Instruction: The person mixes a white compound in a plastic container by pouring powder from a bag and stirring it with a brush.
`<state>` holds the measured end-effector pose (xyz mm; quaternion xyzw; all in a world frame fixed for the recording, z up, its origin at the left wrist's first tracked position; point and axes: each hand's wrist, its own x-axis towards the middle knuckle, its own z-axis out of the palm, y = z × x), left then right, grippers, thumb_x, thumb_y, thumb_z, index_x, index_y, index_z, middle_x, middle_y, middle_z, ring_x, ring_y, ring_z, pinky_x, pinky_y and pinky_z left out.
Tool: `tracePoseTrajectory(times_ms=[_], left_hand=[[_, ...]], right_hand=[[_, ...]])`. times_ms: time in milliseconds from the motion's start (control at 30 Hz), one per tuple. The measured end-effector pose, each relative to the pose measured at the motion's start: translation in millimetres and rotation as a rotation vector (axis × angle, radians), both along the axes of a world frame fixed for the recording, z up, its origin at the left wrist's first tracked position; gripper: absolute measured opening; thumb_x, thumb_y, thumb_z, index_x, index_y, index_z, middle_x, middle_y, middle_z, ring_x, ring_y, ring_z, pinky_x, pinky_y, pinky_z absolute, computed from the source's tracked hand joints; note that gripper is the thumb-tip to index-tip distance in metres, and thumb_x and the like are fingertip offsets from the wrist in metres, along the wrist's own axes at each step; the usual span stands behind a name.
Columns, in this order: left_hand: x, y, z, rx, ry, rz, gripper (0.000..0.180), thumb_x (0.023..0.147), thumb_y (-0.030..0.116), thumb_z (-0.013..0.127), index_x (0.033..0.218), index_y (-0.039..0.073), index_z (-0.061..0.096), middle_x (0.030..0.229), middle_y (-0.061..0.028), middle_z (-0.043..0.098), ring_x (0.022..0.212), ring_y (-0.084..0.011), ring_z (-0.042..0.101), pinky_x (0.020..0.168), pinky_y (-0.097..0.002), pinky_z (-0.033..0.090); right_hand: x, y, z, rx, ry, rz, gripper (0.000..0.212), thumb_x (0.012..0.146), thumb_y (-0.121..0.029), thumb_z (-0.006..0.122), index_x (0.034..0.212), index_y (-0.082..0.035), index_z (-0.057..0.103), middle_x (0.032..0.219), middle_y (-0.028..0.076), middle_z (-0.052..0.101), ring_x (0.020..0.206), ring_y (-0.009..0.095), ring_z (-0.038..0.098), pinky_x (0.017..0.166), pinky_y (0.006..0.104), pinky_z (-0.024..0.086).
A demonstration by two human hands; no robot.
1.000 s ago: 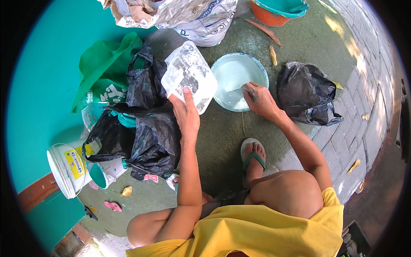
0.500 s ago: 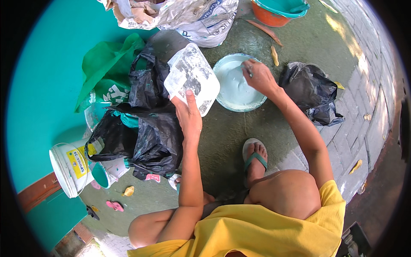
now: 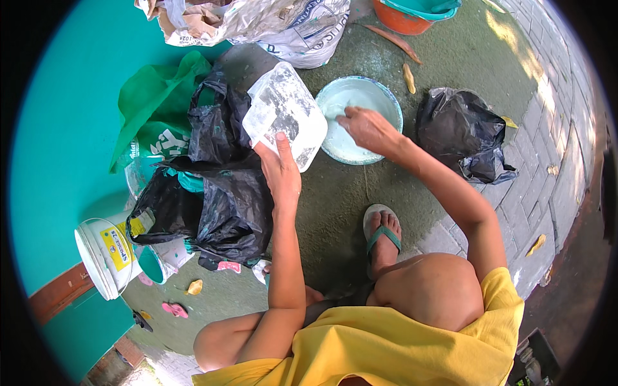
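My left hand (image 3: 282, 175) grips a white square-cornered plastic container (image 3: 310, 122), thumb on top. Its upturned face is smeared with grey and white powder. Just right of it a round basin (image 3: 398, 109) with a blue-flecked rim stands on the ground, holding a pale bluish-white mixture (image 3: 344, 145). Over this basin my right hand (image 3: 370, 132) has its fingers closed and pointing down into the mix. Whatever they grip is hidden beneath them.
Black plastic bags (image 3: 235, 206) and a green bag (image 3: 154, 96) crowd the left, near a tipped white bucket (image 3: 106, 257). Another black bag (image 3: 460, 128) lies right of the basin. At the back are a large printed sack (image 3: 302, 32) and an orange tub (image 3: 399, 22).
My right hand has moved left and slightly down across the basin, near its left side. The left hand still holds the container, in nearly the same place.
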<state>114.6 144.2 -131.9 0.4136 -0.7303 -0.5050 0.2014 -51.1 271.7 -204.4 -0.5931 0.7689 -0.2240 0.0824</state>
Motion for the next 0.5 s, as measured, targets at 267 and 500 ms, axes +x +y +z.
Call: tracePoseTrajectory(times_ms=[267, 500], left_hand=[[3.2, -4.0, -2.0, -0.012, -0.011, 0.020, 0.078, 0.096, 0.055, 0.038, 0.141, -0.004, 0.018, 0.135, -0.0295, 0.040, 0.124, -0.0383, 0.042, 0.103, -0.0415, 0.031], [1.1, -3.6, 1.1, -0.003, 0.005, 0.023, 0.078, 0.096, 0.056, 0.038, 0.141, -0.005, 0.018, 0.136, -0.0294, 0.039, 0.124, -0.0381, 0.043, 0.103, -0.0412, 0.031]], right_hand=[[15.9, 52.4, 47.1, 0.112, -0.139, 0.001, 0.024, 0.076, 0.002, 0.056, 0.100, 0.000, 0.059, 0.089, 0.017, 0.055, 0.086, 0.033, 0.060, 0.073, 0.0417, 0.050], [12.5, 66.7, 25.8, 0.104, -0.111, 0.017, 0.009, 0.085, -0.006, 0.053, 0.092, -0.001, 0.057, 0.082, 0.016, 0.052, 0.076, 0.034, 0.058, 0.068, 0.0421, 0.048]])
